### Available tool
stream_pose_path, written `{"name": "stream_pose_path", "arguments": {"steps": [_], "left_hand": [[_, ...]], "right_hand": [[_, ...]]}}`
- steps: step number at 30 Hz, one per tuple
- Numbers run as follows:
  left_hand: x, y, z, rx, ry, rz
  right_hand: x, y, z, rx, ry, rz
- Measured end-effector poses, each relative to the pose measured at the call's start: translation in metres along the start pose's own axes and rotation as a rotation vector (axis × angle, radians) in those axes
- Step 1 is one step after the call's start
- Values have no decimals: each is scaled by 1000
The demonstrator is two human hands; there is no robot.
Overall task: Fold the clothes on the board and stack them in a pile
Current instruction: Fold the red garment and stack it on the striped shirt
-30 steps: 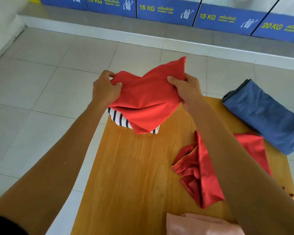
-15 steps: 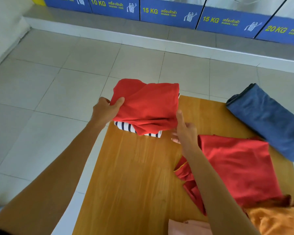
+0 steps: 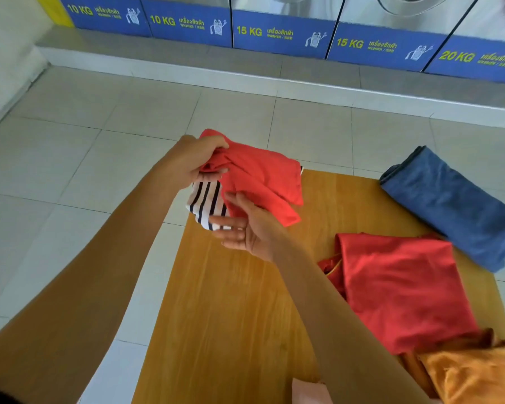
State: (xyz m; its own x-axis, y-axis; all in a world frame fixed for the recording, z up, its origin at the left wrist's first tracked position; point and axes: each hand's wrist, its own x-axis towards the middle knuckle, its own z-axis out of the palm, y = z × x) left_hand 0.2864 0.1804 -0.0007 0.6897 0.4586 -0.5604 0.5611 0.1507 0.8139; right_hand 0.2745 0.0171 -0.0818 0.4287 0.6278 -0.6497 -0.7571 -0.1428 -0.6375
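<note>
Folded red garment [image 3: 260, 179] sits on striped garment [image 3: 206, 201] at worktop [image 3: 233, 301] far-left corner, long axis running far-left to near-right. Left hand [image 3: 196, 161] fingers clamp its far-left end; right hand [image 3: 250, 231] fingers straight, apart, at its near edge.

Two red garments [image 3: 260, 179] [image 3: 400, 290], one striped garment [image 3: 206, 204], one blue garment [image 3: 452, 205], one orange garment [image 3: 473, 371], one pink garment [image 3: 306, 392], two hands [image 3: 199, 161] [image 3: 254, 231].

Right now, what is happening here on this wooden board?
A person is folding laundry. The left hand grips a folded red garment lying on a striped piece at the far corner of the board. The right hand, fingers straight, touches the garment's near edge. Another red cloth, an orange one and a blue one lie to the right.
</note>
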Motion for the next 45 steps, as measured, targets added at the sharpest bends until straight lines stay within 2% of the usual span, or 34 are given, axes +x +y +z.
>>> {"name": "stream_pose_path", "arguments": {"steps": [3, 8, 11, 14, 18, 23, 25, 27, 31, 33, 35, 38, 42, 45], "left_hand": [[-11, 16, 5, -38, -65, 44], [-18, 16, 11, -80, -162, 102], [-8, 3, 8, -39, -123, 112], [12, -26, -4, 94, -20, 85], [28, -84, -21, 332, -38, -51], [39, -102, -23, 333, 24, -9], [40, -100, -19, 380, 51, 6], [41, -99, -19, 355, 45, -27], [40, -100, -26, 183, 9, -119], [41, -103, -26, 62, 21, -120], [40, -108, -22, -103, 72, -118], [34, -116, -16, -270, 147, -133], [27, -117, -17, -243, 151, -168], [27, -113, -21, -143, 141, -194]], "right_hand": [[2, -27, -6, 246, 50, -94], [-4, -60, -28, 649, 43, -349], [-2, -60, -48, 931, 84, -382], [1, -48, -72, 996, 186, -312], [-1, -30, -87, 662, 408, -61], [8, -28, -89, 62, 607, -1], [4, -29, -82, -206, 577, -31], [4, -32, -77, -427, 564, -149], [10, -47, -71, -692, 803, -320], [2, -56, -61, -731, 810, -377], [-10, -58, -50, -600, 736, -438], [-13, -32, -52, -473, 712, -385], [-7, 17, -77, -535, 791, -178], [-8, 25, -84, -534, 861, -136]]}}
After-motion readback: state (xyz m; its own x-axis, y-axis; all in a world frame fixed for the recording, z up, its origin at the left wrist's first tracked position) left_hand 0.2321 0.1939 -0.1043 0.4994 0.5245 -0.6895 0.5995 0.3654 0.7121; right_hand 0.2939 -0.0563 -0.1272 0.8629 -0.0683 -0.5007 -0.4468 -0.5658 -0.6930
